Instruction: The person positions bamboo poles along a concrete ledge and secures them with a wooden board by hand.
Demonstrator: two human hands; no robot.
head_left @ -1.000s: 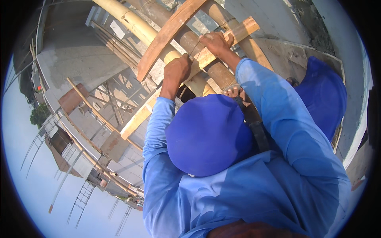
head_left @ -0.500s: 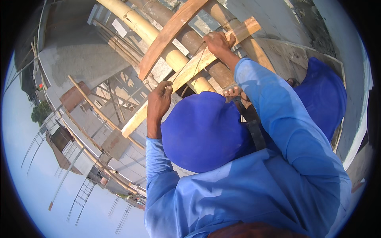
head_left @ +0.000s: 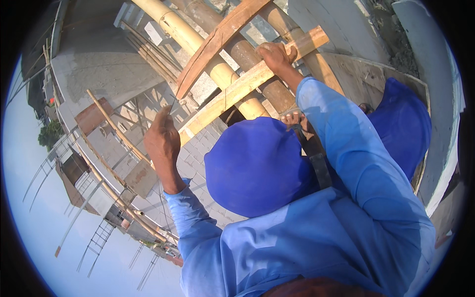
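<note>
A pale wooden batten point(head_left: 232, 92) slants across bamboo poles in front of me. My right hand point(head_left: 275, 57) rests closed over the batten near its far right end, fingers curled on the wood. My left hand point(head_left: 164, 141) is raised off the batten, to the left of its near end. Its fingers are pinched on a thin dark strand, string or wire, which is hard to follow against the background. Beyond the batten, a reddish curved plank point(head_left: 217, 42) lies across the poles.
A pale bamboo pole point(head_left: 180, 32) and a darker pole point(head_left: 247, 57) run beneath the batten. My knee in blue cloth point(head_left: 260, 166) is close below it, with my toes point(head_left: 292, 118) beside the poles. Grey wall point(head_left: 341, 37) stands right; a drop opens left, with scaffolding poles point(head_left: 116, 131).
My left hand has left the batten and moved left and down, the thin strand no longer stretched along the wood. My right hand stays on the batten.
</note>
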